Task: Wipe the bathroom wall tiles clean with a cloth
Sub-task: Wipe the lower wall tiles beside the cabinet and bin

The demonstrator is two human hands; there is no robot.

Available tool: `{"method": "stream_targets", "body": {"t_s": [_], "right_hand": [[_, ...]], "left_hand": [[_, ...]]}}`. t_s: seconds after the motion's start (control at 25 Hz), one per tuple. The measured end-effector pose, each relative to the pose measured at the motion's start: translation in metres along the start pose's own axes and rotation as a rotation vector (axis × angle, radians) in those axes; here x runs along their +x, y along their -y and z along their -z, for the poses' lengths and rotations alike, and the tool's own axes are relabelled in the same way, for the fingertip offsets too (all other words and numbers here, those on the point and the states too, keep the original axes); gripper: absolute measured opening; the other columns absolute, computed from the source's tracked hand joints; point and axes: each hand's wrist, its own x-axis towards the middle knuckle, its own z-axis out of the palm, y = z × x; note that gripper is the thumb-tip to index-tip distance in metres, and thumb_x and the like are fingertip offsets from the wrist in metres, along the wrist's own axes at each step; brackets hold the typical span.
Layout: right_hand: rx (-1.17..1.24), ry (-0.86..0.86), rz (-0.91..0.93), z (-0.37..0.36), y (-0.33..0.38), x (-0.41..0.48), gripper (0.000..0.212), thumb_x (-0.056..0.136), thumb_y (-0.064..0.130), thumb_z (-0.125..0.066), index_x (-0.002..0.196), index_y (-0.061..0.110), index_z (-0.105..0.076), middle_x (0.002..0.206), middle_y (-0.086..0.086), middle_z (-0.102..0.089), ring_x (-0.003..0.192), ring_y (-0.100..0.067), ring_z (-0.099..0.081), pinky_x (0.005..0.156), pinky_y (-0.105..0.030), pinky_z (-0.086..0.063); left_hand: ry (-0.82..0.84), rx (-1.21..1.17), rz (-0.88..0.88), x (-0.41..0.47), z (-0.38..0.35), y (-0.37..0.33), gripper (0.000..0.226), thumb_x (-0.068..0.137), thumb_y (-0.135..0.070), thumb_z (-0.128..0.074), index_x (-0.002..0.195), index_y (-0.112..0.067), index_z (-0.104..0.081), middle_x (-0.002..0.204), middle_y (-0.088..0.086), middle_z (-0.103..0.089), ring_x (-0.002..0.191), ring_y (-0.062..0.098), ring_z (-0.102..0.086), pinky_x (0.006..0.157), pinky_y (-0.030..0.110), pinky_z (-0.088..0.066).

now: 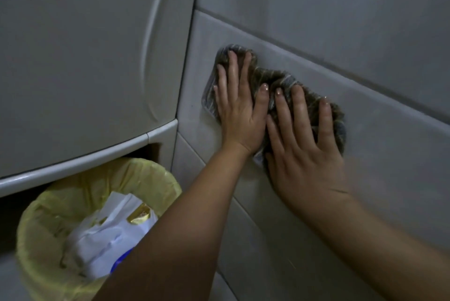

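A dark striped cloth (275,80) lies flat against the pale grey wall tiles (365,32). My left hand (239,110) presses its left part with straight, spread fingers. My right hand (305,152) presses the right part the same way, fingers straight and spread. The two hands sit side by side, thumbs almost touching. Much of the cloth is hidden beneath the palms.
A white washing machine (85,57) stands close on the left, its side meeting the wall. Below it sits a bin with a yellow liner (80,186) holding white wrappers. Tile grout lines run across the wall on the right.
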Motion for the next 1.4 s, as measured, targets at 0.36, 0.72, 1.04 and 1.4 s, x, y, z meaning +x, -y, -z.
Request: {"method": "stream_targets", "body": {"t_s": [0.36,0.72,1.04,1.4], "right_hand": [[0.14,0.261,0.202,-0.025,0.074,-0.018,0.067,0.095,0.027,-0.007,0.14,-0.013,0.022,0.145,-0.035,0.032,0.129,-0.055,0.034,0.097,-0.066,0.033],[0.26,0.117,0.25,-0.027,0.065,-0.023,0.067,0.084,0.016,-0.01,0.147,-0.008,-0.014,0.154,-0.032,0.003,0.141,-0.045,0.019,0.11,-0.054,0.026],[0.152,0.06,0.112,-0.007,0.054,0.043,0.068,0.097,0.032,-0.014,0.145,-0.006,0.017,0.153,-0.027,0.022,0.14,-0.047,0.021,0.102,-0.061,0.026],[0.205,0.246,0.282,-0.035,0.106,-0.004,0.073,0.096,0.032,-0.01,0.134,-0.013,0.033,0.141,-0.035,0.039,0.134,-0.05,0.03,0.1,-0.06,0.029]], "left_hand": [[0.195,0.182,0.177,-0.055,0.02,0.083,0.069,0.091,-0.055,-0.012,0.152,-0.026,0.002,0.164,0.004,0.007,0.15,0.02,0.009,0.122,0.046,0.002],[0.412,0.175,0.489,-0.047,0.031,0.051,0.062,0.103,-0.04,-0.015,0.152,-0.015,0.012,0.16,0.007,0.023,0.148,0.022,0.02,0.12,0.034,0.013],[0.087,0.023,0.213,0.006,0.016,0.069,0.077,0.088,-0.058,-0.012,0.154,-0.019,-0.009,0.164,0.004,0.005,0.15,0.023,0.011,0.12,0.033,0.009],[0.081,-0.072,0.591,-0.08,0.01,0.097,0.069,0.089,-0.048,-0.018,0.153,-0.027,-0.004,0.163,-0.002,0.009,0.149,0.015,0.011,0.12,0.03,0.008]]}}
